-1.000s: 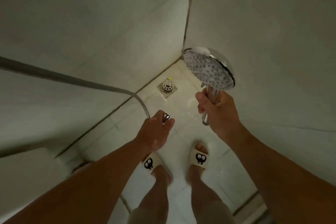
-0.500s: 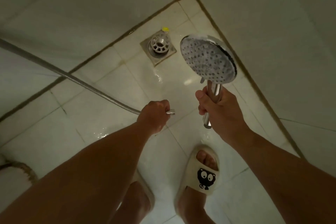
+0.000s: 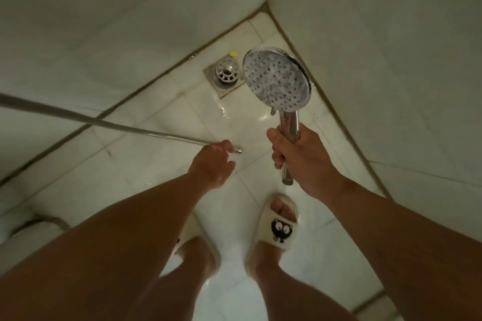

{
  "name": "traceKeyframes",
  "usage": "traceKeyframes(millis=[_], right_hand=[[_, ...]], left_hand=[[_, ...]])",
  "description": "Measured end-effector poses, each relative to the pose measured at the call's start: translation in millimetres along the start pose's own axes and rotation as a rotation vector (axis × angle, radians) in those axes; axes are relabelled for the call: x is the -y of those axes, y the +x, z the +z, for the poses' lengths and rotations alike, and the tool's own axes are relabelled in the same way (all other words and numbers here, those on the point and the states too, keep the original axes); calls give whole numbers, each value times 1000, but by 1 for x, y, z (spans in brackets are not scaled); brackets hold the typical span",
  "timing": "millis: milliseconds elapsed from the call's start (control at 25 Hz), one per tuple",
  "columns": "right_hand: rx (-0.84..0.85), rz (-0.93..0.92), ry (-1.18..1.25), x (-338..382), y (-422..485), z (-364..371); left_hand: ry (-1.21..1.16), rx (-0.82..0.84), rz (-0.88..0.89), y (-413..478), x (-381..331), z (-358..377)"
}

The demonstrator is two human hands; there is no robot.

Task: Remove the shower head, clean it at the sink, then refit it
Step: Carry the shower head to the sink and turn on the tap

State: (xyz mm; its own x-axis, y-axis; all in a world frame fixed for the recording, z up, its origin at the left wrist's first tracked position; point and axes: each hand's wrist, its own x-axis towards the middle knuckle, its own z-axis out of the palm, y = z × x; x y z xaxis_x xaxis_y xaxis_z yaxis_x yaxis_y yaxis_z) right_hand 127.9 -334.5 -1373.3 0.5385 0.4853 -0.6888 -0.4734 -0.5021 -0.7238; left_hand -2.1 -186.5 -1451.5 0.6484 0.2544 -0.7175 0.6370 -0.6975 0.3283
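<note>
Shower head: shower head [image 3: 277,79] is detached from the hose, round chrome, nozzle face turned up toward the camera, white suds over the face and rim, a drip hanging at the neck; held upright in the air over the floor corner, just right of the drain.
Handle: chrome handle [image 3: 289,128] runs down through the fist, threaded end sticking out below, nothing attached.
Right hand: right hand [image 3: 300,154] closed tight around the handle, thumb across the front.
Left hand: left hand [image 3: 212,161] lower and to the left, fingers curled on the end of the hose; metal fitting pokes out past the fingertips.
Hands: well apart, each with its own part.
Hose: hose [image 3: 104,124] is metal, stretches in from the left edge to the left hand.
Floor: floor [image 3: 146,164] has white tiles, wet and shiny, dark grout.
Drain: drain [image 3: 226,74] is in the corner, square plate, round strainer; small yellow bit just behind it.
Slippers: cream slipper [image 3: 280,227] with black cartoon face on the right foot; the other mostly hidden under the left forearm.
</note>
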Motion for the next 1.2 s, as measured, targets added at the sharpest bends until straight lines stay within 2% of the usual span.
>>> traceKeyframes(millis=[40, 120, 160, 200, 320, 400, 520, 640, 800, 960, 1080, 1200], right_hand=[[10, 14, 6, 25, -31, 3], [31, 38, 17, 83, -103, 14], [51, 43, 0, 111, -139, 19], [83, 51, -38, 137, -173, 26], [164, 69, -121, 227, -285, 54], [190, 56, -157, 272, -341, 74], [254, 65, -157, 324, -398, 104], [415, 89, -172, 357, -450, 138], [646, -18, -446, 376, -527, 195], [878, -73, -653, 344, -601, 254], [985, -60, -748, 296, -655, 307], [1010, -50, -753, 248, -706, 362]], left_hand=[[-133, 32, -50, -38, -12, -24], [-703, 104, -236, -131, -41, -82], [-993, 151, -285, -177, -58, -111], [-1181, 200, -307, -223, -74, -138], [-1386, 294, -267, -373, -117, -220], [-1456, 253, -222, -455, -135, -258], [-1429, 60, -152, -538, -149, -289], [-1427, -190, -85, -605, -153, -298], [-1785, -538, -103, -697, -150, -271], [-2051, -829, -228, -779, -130, -221], [-2140, -963, -278, -836, -97, -174], [-2158, -1008, -303, -891, -52, -128]])
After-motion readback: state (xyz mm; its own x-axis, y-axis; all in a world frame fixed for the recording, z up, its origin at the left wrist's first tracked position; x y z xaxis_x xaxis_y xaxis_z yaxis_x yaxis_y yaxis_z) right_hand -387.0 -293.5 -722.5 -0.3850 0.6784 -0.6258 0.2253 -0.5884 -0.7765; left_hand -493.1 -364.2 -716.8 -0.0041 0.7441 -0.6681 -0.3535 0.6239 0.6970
